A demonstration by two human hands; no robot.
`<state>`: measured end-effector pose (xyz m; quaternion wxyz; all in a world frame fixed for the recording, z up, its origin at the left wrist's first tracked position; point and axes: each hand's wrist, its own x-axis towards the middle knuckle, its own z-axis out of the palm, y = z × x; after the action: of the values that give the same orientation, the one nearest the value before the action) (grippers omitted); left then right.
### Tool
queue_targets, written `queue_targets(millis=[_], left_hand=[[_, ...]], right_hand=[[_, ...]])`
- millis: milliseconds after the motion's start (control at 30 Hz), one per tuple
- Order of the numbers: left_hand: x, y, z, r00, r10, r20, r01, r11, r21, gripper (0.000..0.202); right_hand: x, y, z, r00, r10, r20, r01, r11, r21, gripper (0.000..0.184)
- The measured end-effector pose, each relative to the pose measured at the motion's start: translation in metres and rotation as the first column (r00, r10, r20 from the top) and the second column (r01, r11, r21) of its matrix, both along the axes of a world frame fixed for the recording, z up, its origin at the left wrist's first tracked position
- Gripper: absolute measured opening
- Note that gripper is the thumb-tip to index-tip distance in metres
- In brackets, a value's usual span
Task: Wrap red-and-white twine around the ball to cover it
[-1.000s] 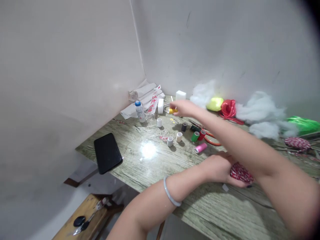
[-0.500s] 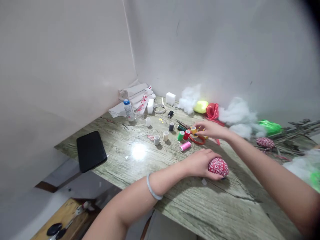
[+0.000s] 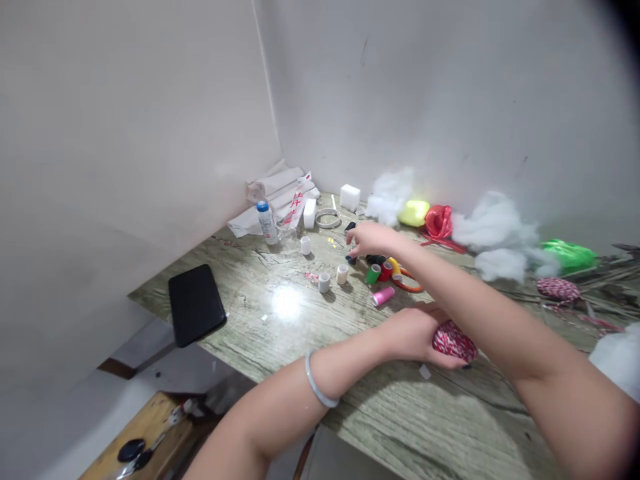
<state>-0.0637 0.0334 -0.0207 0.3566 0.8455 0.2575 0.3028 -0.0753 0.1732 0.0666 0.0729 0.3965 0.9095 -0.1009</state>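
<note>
A ball of red-and-white twine rests on the table with my left hand closed around its left side. My right hand reaches across above it, thumb and fingers apart, over the small thread spools. Just beyond its fingertips lies a black spool; a dark grey spool is partly hidden by the thumb. Nearby are a green spool, a red spool, a yellow spool and a pink spool on its side. Orange-handled scissors are mostly covered by my right forearm.
White spools stand left of the coloured ones. A blue-capped bottle and folded cloth are at the back left. Stuffing, red ribbon and a green bundle line the wall. A black tablet overhangs the left edge.
My right hand has moved left, from beside the yellow spool to the dark spools. The yellow spool now leans or lies over. My left hand keeps the twine ball; the view has shifted slightly.
</note>
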Motion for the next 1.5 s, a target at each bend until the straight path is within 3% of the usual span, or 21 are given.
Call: queue_targets(millis=[200, 300, 367, 467, 600, 800, 900, 1033, 1200, 1500], left_hand=[[0.001, 0.000, -0.004, 0.995, -0.013, 0.104, 0.010, 1.000, 0.026, 0.074], [0.001, 0.000, -0.005, 0.989, -0.028, 0.148, 0.028, 1.000, 0.003, 0.073], [0.001, -0.001, -0.006, 0.984, -0.037, 0.172, 0.044, 0.998, -0.033, 0.069], [0.001, -0.004, -0.005, 0.990, -0.017, 0.140, 0.030, 0.996, -0.090, 0.066], [0.000, -0.004, -0.003, 0.995, -0.004, 0.095, 0.010, 0.998, -0.057, 0.063], [-0.001, 0.000, 0.000, 1.000, 0.007, -0.019, -0.007, 1.000, -0.007, 0.067], [0.000, 0.001, -0.001, 0.994, 0.034, -0.107, -0.032, 0.999, 0.018, 0.065], [0.000, 0.000, -0.004, 0.992, 0.070, -0.108, -0.064, 0.996, 0.055, 0.068], [0.001, 0.001, -0.004, 0.993, 0.071, -0.099, -0.065, 0.996, 0.061, 0.065], [0.003, 0.002, 0.000, 0.988, 0.088, -0.130, -0.084, 0.996, 0.034, 0.065]], right_hand=[[-0.029, 0.007, 0.010, 0.999, -0.018, 0.027, 0.018, 1.000, 0.008, 0.011], [-0.040, 0.020, 0.010, 0.996, -0.068, -0.060, 0.065, 0.997, -0.041, 0.030], [-0.048, 0.027, 0.002, 0.988, -0.109, -0.113, 0.097, 0.990, -0.104, 0.036], [-0.056, 0.031, -0.018, 0.973, -0.149, -0.175, 0.117, 0.976, -0.182, 0.028], [-0.054, 0.032, -0.031, 0.949, -0.182, -0.258, 0.137, 0.974, -0.180, 0.032], [-0.012, 0.028, -0.010, 0.959, -0.136, -0.250, 0.096, 0.981, -0.167, 0.031], [0.020, 0.014, 0.002, 0.975, -0.109, -0.195, 0.073, 0.981, -0.181, 0.030], [0.066, -0.008, 0.011, 0.986, -0.073, -0.152, 0.039, 0.975, -0.217, 0.031], [0.103, -0.024, -0.001, 0.989, 0.003, -0.147, -0.016, 0.996, -0.089, 0.037], [0.114, -0.031, -0.029, 0.963, -0.056, -0.264, 0.048, 0.998, -0.038, 0.026]])
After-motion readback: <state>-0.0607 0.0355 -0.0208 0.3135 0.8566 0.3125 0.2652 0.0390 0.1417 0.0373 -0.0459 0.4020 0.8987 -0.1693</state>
